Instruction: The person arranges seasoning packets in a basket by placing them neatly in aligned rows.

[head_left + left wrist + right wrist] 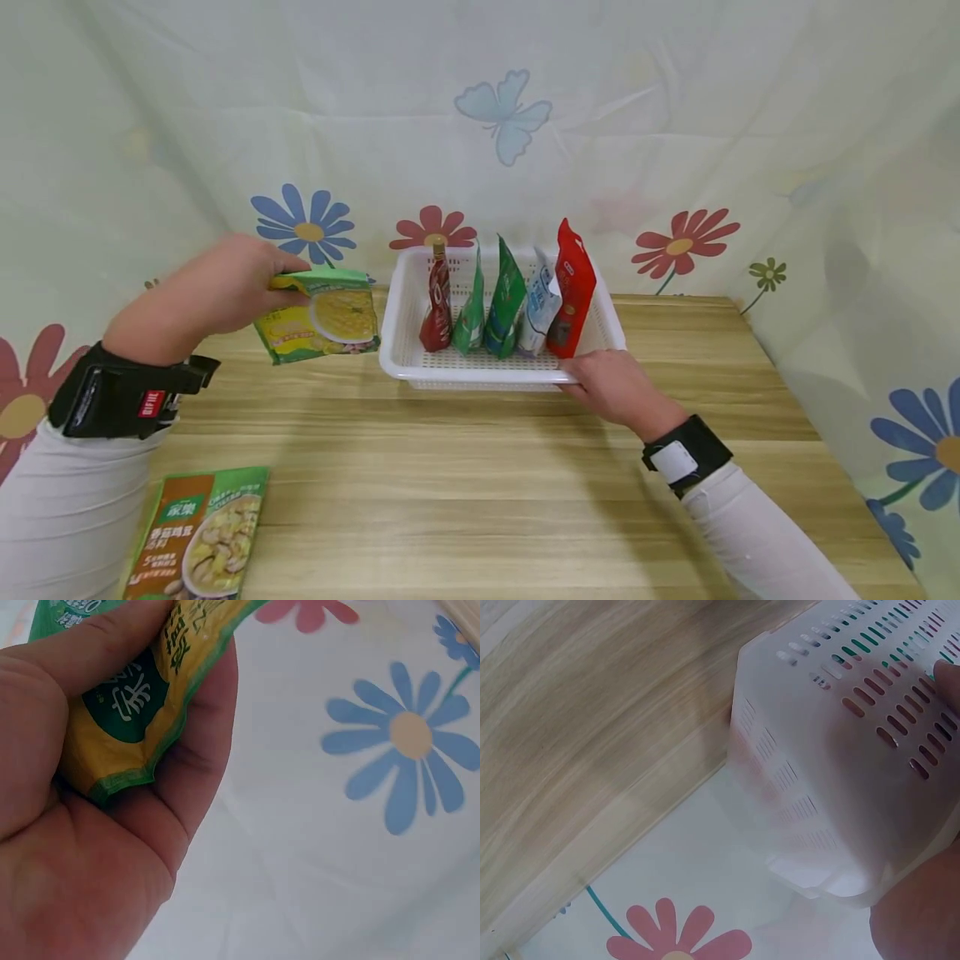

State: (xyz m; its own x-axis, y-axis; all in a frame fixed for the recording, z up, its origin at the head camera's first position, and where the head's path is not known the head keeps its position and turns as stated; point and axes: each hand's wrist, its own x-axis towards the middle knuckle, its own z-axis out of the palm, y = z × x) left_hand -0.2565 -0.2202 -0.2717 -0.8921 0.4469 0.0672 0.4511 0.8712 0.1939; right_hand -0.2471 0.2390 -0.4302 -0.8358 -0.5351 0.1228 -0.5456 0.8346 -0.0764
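Note:
My left hand (236, 287) pinches a yellow and green food packet (322, 321) by its edge, in the air left of a white plastic basket (487, 375). In the left wrist view the thumb and fingers curl round the packet (124, 697). My right hand (611, 383) grips the front right rim of the basket; its fingers touch the slotted wall (840, 765) in the right wrist view. Inside the basket several packets stand in a row: a dark red pouch (437, 304), a light green one (470, 317), a darker green one (506, 300), a white-blue one (539, 308) and a red one (573, 287).
A brown and green soup packet (198, 533) lies flat on the wooden table (420, 492) at the near left, beside the left forearm. A pale flowered cloth (375, 108) hangs behind the table and along its sides.

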